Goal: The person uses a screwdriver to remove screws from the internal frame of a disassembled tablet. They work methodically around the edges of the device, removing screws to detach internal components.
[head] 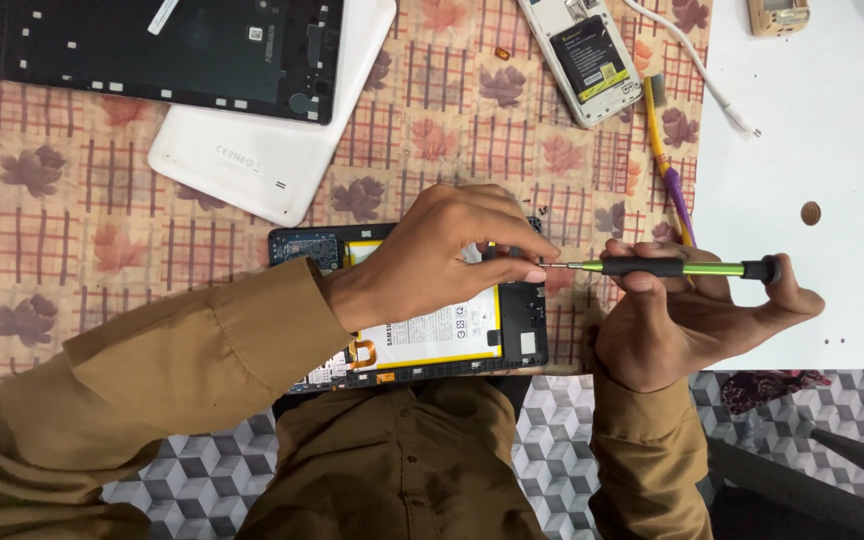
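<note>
Work surface: a table under a beige cloth printed with brown leaves and a red-brown check; to the right the cloth gives way to a plain white tabletop. Below the table edge, a floor of grey and white cube-pattern tiles. The person wears olive-brown long sleeves, both forearms reaching in from the bottom of the view. At the near edge of the cloth lies an opened black tablet with its back off, a white-and-yellow flat battery showing inside. The left hand arches over the tablet's upper right part, fingers curled and pressed together at the tips of thumb and forefinger, which meet the metal tip of a slim green-and-black precision screwdriver. The right hand grips the screwdriver's handle, held level just off the tablet's right edge, thumb capping the black end. Far left, well apart: a black tablet frame lying on a white plastic tablet back cover. Top centre, an opened white phone with a black battery; beside it a yellow-and-purple toothbrush and a white cable. On the white top, a small tan boxy object and a brown round spot.
</note>
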